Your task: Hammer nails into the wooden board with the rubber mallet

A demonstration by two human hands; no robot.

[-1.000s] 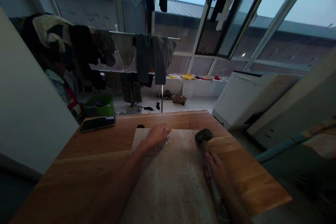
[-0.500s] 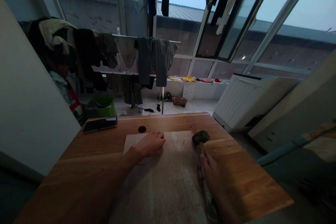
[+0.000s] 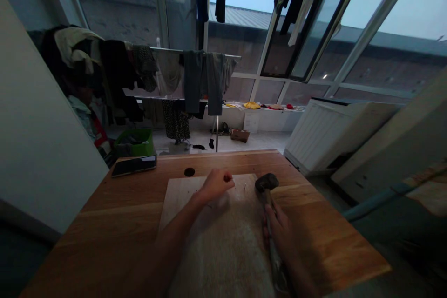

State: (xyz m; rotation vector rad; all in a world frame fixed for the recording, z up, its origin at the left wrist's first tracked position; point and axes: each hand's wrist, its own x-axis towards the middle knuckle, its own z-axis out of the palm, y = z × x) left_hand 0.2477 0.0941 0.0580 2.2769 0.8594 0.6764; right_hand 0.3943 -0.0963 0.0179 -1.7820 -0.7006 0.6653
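My right hand (image 3: 279, 228) is closed round the handle of a mallet (image 3: 267, 182). Its dark, rounded head lies at the right edge of a pale wooden board (image 3: 223, 247). Above the far part of the board, my left hand (image 3: 217, 184) has its fingers curled into a pinch. A tiny light tip shows at the fingertips, too small to name. To the right of that hand, a small light sliver-like thing (image 3: 245, 187) is on the board.
The board lies on a wooden table (image 3: 115, 228) with a dark round hole (image 3: 189, 172). A phone (image 3: 134, 166) lies at the table's far left. Beyond stand a green basket (image 3: 139, 145), a clothes rack (image 3: 195, 50) with laundry, and a white ribbed appliance (image 3: 314, 135).
My left hand has moved right across the board and slightly away from me, and its fingers have turned into a pinch. My right hand and the mallet have stayed in place.
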